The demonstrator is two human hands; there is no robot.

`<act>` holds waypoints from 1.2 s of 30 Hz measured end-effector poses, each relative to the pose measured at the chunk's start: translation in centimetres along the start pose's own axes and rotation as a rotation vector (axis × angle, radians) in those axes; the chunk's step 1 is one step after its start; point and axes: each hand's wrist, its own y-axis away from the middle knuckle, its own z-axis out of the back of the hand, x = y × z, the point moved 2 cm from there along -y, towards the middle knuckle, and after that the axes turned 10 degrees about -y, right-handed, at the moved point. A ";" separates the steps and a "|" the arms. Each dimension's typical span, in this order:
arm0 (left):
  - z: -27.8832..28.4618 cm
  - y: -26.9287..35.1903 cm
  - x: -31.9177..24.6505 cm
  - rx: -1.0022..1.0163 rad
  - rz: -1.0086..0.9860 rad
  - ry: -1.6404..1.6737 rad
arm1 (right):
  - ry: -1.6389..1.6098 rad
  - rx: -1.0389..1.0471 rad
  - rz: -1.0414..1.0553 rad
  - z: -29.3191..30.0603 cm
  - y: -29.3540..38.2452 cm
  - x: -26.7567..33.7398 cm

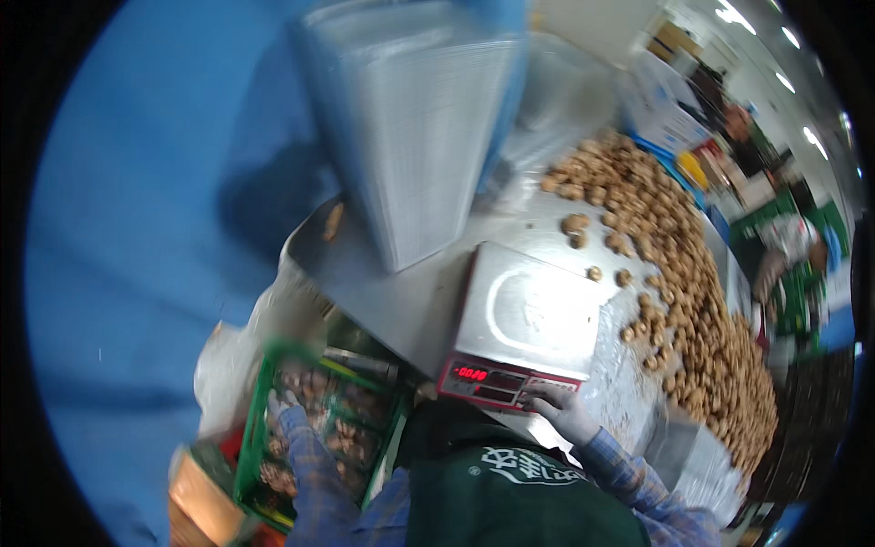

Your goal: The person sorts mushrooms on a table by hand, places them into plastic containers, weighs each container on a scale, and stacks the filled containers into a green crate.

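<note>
My right hand [564, 410], in a pale glove, rests its fingers on the keypad of a red digital scale [485, 396]. Nothing lies on the scale's steel pan [526, 314], and red digits glow on the display. On the left, my left hand [284, 403] reaches into a green plastic crate [249, 437]. Clear plastic packs [348, 437] with brownish pieces inside fill the crate. That hand touches or hovers over the packs; blur hides whether its fingers hold one. The scale stands on a metal table [403, 308] right before me.
A tall stack of clear plastic trays [437, 137] stands at the table's far left. Small round tan mushrooms or similar produce [683, 294] lie heaped along the right side. A cardboard box [205, 485] sits beside the crate. Another person [786, 239] is at the far right.
</note>
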 end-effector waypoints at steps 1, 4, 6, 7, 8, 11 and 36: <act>0.6 -1.3 -4.7 -0.022 -0.170 -0.022 | -0.063 -0.028 -0.017 0.6 0.6 -0.8; 4.3 -5.3 -18.5 -0.190 -0.655 -0.002 | 0.011 -0.014 0.004 0.2 1.2 2.4; 5.0 -6.7 -27.2 -0.279 -0.984 0.135 | -0.055 -0.064 0.028 0.4 1.5 0.1; 5.2 -6.2 -32.3 -0.293 -1.114 0.188 | -0.102 -0.070 0.040 0.5 1.4 -1.8; 4.9 -5.2 -36.8 -0.314 -1.242 0.244 | -0.067 -0.098 0.061 0.6 1.5 -3.2; 2.9 -7.9 -43.1 -0.263 -1.486 -0.237 | -0.130 -0.124 0.060 0.8 2.6 -2.3; -5.8 14.1 -38.8 0.463 -1.547 -0.091 | -0.591 -0.417 0.082 9.6 6.0 -14.3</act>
